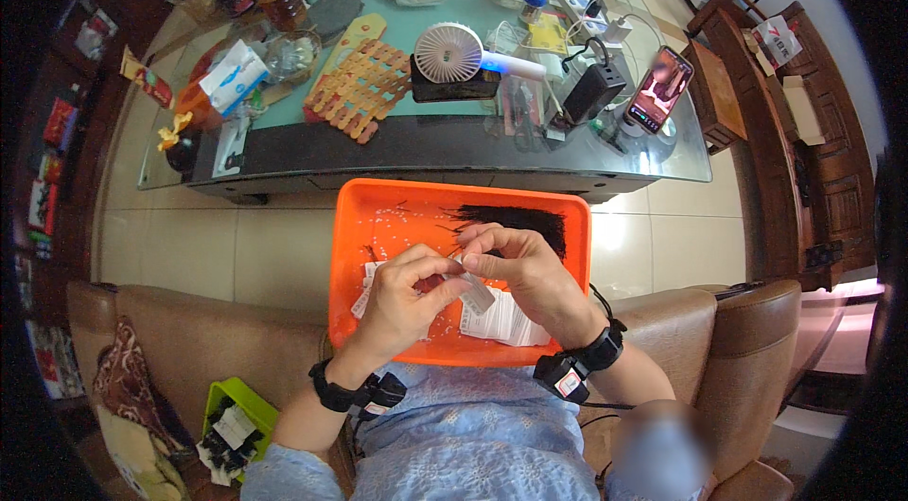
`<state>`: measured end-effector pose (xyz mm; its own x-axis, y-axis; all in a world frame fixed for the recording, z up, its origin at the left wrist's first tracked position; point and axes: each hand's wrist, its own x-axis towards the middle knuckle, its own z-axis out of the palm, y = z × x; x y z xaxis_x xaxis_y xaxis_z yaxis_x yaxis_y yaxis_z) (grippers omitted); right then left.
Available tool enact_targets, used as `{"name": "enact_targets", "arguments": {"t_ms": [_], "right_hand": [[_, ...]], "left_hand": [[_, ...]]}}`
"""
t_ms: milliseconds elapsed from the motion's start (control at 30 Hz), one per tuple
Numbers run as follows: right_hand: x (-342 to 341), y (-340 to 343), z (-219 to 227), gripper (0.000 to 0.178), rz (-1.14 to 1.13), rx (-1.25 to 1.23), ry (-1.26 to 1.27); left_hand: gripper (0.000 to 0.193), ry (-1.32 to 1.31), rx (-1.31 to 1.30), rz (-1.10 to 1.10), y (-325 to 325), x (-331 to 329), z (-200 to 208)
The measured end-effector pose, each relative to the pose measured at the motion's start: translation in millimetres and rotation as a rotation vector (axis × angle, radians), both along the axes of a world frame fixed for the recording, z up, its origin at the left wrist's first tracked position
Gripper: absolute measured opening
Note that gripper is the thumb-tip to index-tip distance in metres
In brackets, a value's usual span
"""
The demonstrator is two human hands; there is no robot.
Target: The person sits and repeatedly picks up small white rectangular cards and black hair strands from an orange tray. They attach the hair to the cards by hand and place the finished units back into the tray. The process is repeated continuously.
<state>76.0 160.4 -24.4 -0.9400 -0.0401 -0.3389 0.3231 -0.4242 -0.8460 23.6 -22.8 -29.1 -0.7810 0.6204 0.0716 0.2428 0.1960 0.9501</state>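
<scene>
Over an orange plastic tray [345, 246] on my lap, my two hands meet at the fingertips. My left hand [405, 300] is closed, pinching a small white printed tag [479, 300] between thumb and fingers. Right at the tag's upper end, my right hand [525, 272] is closed in a pinch; what its fingertips hold is too small to make out. Below the hands lies a stack of white tags [511, 323] in the tray. More tags [364, 291] show beside my left hand. A bundle of thin black strings [530, 220] fills the tray's far right corner.
Small white bits dot the tray's bottom. Ahead stands a glass-topped table [312, 153] with a handheld fan [454, 54], a wooden slatted mat [364, 89], a black power adapter [594, 92] and a phone [659, 89]. A green bin [248, 397] sits at my left.
</scene>
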Motion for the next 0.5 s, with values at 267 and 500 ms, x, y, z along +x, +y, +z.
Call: {"name": "enact_targets", "arguments": {"t_ms": [267, 500], "right_hand": [[5.3, -9.6, -5.9, 0.014, 0.004, -0.087, -0.015], [12.4, -5.6, -14.9, 0.02, -0.023, -0.098, -0.117]], "left_hand": [[0.007, -0.062, 0.068, 0.094, -1.9, 3.2, -1.6], [0.009, -0.195, 0.046, 0.127, -14.0, -10.7, -15.8]]}}
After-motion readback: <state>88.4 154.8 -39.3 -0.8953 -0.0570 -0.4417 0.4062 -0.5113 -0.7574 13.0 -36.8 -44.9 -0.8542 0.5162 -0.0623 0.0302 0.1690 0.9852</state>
